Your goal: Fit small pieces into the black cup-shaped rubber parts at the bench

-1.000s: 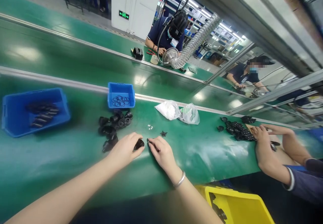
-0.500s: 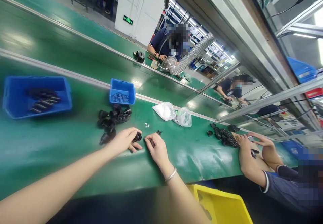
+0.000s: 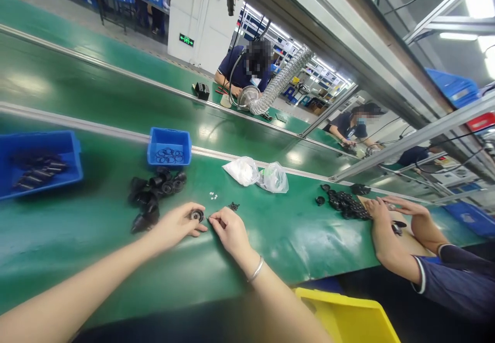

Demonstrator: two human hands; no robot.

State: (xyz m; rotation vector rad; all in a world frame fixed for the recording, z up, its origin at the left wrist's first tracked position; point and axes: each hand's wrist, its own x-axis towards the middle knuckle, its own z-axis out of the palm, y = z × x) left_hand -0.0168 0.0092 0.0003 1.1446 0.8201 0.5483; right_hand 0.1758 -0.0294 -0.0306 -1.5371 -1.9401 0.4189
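Left hand [image 3: 178, 223] gripping a round black part [image 3: 197, 216], right hand [image 3: 229, 230] pinched closed just beside it, contents unclear, small black pieces [image 3: 233, 206] just beyond the right hand.

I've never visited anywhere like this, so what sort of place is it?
Probably a factory assembly area: black parts lie heaped on a long green bench, and a flexible metal duct hangs near another worker.

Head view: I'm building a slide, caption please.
Left hand holding a round black part, right hand close beside it.
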